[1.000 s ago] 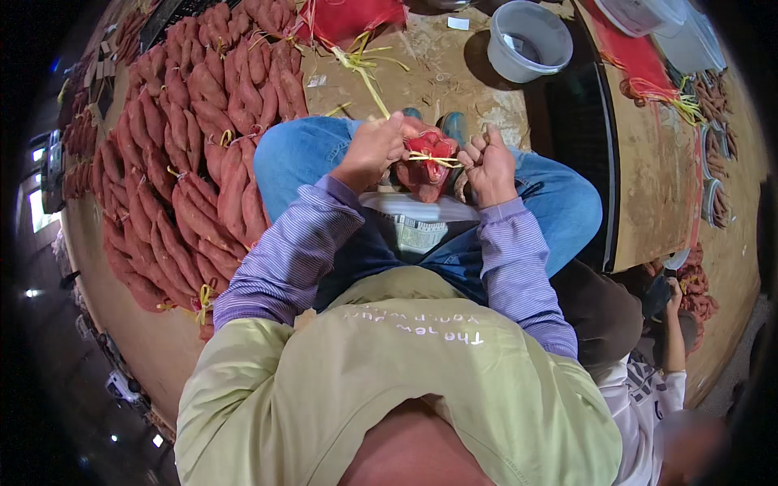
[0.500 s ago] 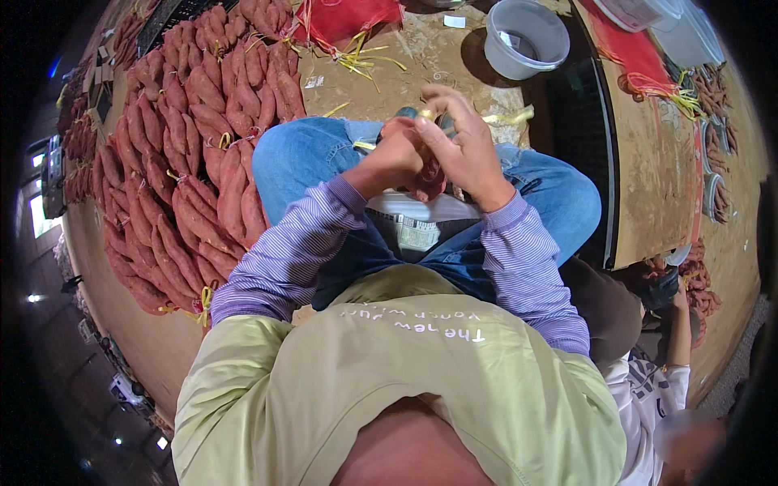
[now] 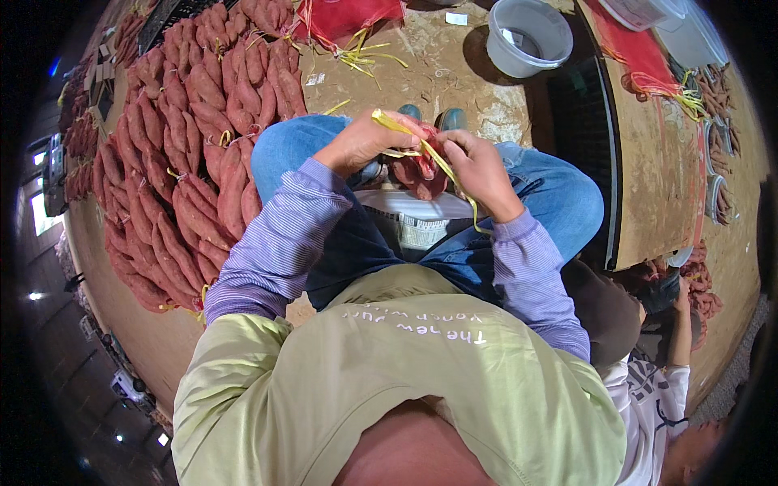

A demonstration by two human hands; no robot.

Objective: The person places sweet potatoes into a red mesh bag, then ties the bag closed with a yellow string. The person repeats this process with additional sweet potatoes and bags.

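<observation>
Between my knees, a small red mesh bag of sweet potatoes (image 3: 418, 183) hangs or rests over a white rim (image 3: 417, 204); which of the two I cannot tell. A yellow tie strip (image 3: 444, 168) runs across the bag's gathered neck, one end trailing down on the right. My left hand (image 3: 366, 141) is closed on the strip at the neck's left side. On the other side, my right hand (image 3: 483, 168) pinches the strip close to the neck. My fingers partly hide the neck, so how the strip is wound there is unclear.
Many bundled sweet potatoes (image 3: 174, 162) cover the floor at left. Ahead lie red mesh bags with yellow ties (image 3: 348, 20). A clear bucket (image 3: 527, 40) stands ahead right, beside a dark-edged board (image 3: 656, 186). A co-worker's arm (image 3: 679, 332) shows at lower right.
My hands have moved apart, the left up and leftward, the right a little down. The yellow strip now stretches across the bag's neck, and the bag shows more between the hands.
</observation>
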